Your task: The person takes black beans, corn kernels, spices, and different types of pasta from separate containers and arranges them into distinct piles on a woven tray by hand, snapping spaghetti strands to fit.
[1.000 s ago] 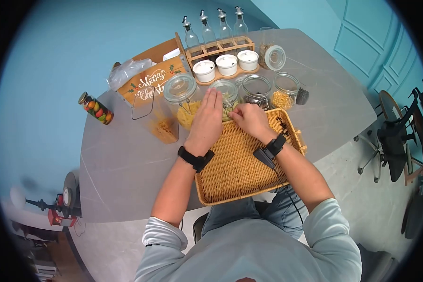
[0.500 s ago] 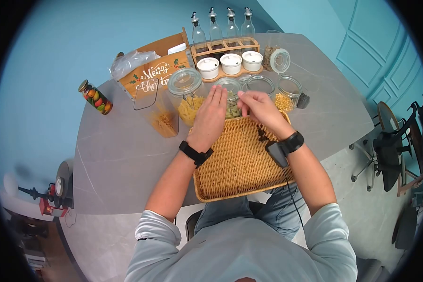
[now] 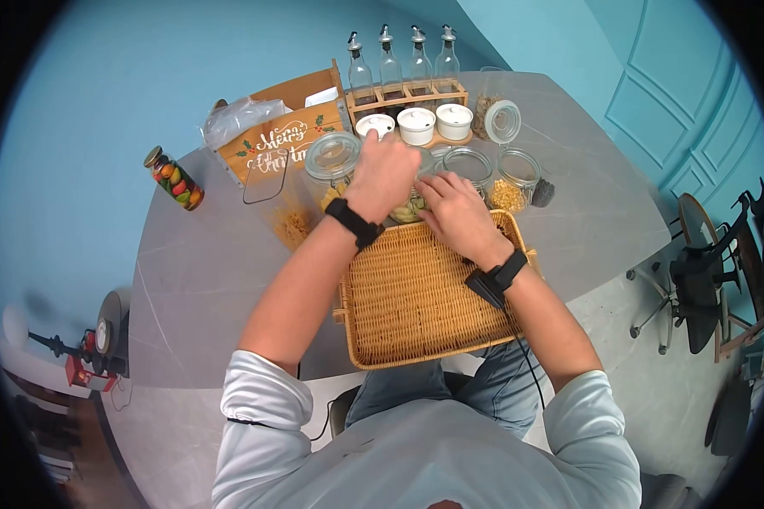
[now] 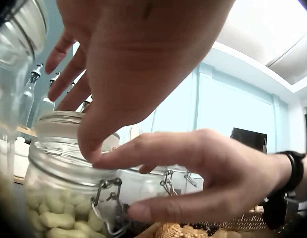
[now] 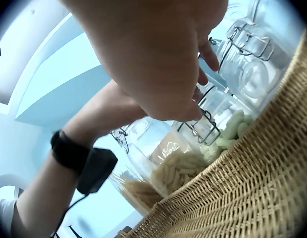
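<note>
A clip-top glass jar (image 4: 37, 173) with pale green, peanut-shaped pieces stands beyond the wicker basket's far edge. My left hand (image 3: 384, 176) reaches over it from above. In the left wrist view its thumb lies at the near side of the glass lid (image 4: 54, 130), its fingers at the far side, gripping the lid, which shows raised off the jar's rim. My right hand (image 3: 457, 212) is at the jar's right, its extended index finger at the lid close to the left thumb. The right thumb lies straight beside the wire clasp (image 4: 116, 198), which hangs loose.
The wicker basket (image 3: 424, 297) lies in front, with dark bits in it. Beside the jar stand a pasta jar (image 3: 331, 157), a wire-clasped jar (image 3: 469, 161) and one with yellow kernels (image 3: 508, 195). Behind are white pots (image 3: 416, 127), bottles (image 3: 389, 72) and a wooden crate (image 3: 284, 140).
My left hand, earlier laid straight beside the jar, has moved forward over the lid, fingers now bent about it. The right hand has shifted left and closer in to the jar.
</note>
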Action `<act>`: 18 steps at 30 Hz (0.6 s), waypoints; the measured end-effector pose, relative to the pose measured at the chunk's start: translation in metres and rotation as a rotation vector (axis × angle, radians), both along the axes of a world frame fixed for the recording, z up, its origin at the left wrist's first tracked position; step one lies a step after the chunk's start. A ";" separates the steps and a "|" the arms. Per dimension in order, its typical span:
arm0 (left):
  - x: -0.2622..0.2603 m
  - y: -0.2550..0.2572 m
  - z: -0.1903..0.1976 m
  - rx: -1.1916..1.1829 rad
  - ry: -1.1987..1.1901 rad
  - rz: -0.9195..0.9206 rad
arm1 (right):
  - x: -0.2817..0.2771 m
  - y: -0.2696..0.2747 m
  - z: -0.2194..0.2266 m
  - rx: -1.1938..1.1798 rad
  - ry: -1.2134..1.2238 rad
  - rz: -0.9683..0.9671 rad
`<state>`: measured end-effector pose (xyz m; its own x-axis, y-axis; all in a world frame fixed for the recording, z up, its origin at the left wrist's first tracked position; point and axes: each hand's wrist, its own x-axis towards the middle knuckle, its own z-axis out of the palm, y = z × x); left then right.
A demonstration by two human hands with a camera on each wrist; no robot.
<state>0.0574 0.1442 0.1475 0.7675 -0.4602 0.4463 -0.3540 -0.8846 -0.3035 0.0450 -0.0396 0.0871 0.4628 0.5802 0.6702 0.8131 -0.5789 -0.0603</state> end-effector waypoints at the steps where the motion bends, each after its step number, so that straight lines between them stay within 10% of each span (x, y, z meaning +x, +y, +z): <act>1: 0.006 0.001 0.009 -0.001 0.000 0.000 | 0.001 0.002 0.001 -0.001 0.000 0.000; 18: 0.134 0.009 0.042 -0.231 0.564 0.367 | 0.032 0.014 0.002 -0.154 0.110 0.130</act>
<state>0.1916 0.1533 0.1891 0.9976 -0.0693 -0.0092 -0.0688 -0.9965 0.0481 0.0766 -0.0261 0.0892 0.4430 0.7310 0.5191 0.8748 -0.4790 -0.0720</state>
